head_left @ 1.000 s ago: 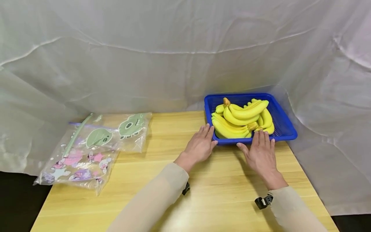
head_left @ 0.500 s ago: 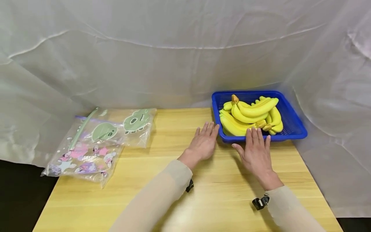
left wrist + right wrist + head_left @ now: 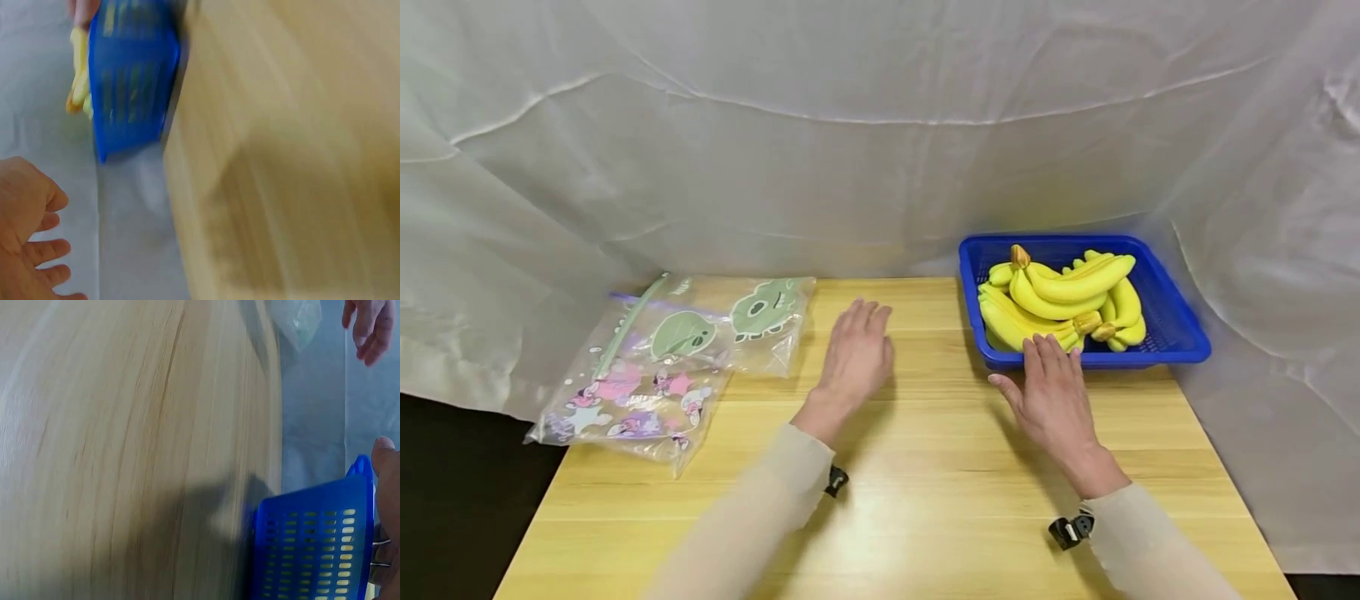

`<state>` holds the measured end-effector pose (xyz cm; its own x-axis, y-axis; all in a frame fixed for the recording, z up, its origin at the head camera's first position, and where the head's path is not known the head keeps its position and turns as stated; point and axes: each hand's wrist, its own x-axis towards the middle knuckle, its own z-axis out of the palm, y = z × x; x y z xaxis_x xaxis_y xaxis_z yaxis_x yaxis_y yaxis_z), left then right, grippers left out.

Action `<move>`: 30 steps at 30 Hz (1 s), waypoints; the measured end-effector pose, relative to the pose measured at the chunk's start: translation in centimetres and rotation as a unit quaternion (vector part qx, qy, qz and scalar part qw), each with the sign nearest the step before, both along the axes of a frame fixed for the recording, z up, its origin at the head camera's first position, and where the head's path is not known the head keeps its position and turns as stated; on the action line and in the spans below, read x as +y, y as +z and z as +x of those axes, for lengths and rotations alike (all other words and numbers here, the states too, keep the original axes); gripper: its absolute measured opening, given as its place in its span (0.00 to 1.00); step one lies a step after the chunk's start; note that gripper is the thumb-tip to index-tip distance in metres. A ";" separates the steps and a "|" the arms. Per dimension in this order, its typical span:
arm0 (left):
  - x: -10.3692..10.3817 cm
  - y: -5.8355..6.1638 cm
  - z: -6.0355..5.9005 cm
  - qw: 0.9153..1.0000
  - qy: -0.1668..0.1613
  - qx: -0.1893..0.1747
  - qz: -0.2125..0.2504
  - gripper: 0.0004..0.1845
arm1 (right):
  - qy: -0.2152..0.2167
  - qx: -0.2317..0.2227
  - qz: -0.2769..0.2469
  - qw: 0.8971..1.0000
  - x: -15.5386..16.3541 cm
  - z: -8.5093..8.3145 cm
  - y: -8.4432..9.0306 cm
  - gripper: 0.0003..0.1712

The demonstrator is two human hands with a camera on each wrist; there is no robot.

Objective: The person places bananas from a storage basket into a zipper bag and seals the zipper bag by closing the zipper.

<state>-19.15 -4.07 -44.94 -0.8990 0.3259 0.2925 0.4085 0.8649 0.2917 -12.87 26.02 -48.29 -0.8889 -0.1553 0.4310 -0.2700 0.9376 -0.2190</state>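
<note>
A blue plastic basket [image 3: 1180, 333] stands at the back right of the table, holding several bunches of yellow bananas [image 3: 1060, 310]. My right hand [image 3: 1054, 408] lies at its front rim with straight fingers overlapping the rim in the head view. The right wrist view has the slotted basket wall [image 3: 312, 544] close beside that hand. Above the middle of the table is my left hand [image 3: 853, 354], fingers extended and holding nothing. In the left wrist view, the left hand [image 3: 28, 231] appears apart from the basket [image 3: 134, 87].
Two clear printed zip bags lie flat and overlapping at the left: one with green dinosaur figures [image 3: 760, 310], one with pink and purple figures [image 3: 632, 408]. A grey-white cloth [image 3: 880, 167] hangs behind the wooden table [image 3: 940, 500].
My left hand has come away from the basket's left corner and moved left toward the bags. My right hand stays at the front rim. The head view has shifted slightly.
</note>
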 end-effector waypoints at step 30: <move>-10.5 -2.1 -0.5 0.976 0.110 -0.178 -0.068 0.48 | 0.006 -0.024 0.008 1.000 -1.2 0.4 -0.2 0.47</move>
<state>-19.69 -14.53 -46.99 -0.9882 0.1284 -0.0832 0.1032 0.9609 0.2570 -12.48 24.81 -48.49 -0.9069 -0.1721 0.3846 -0.2698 0.9383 -0.2163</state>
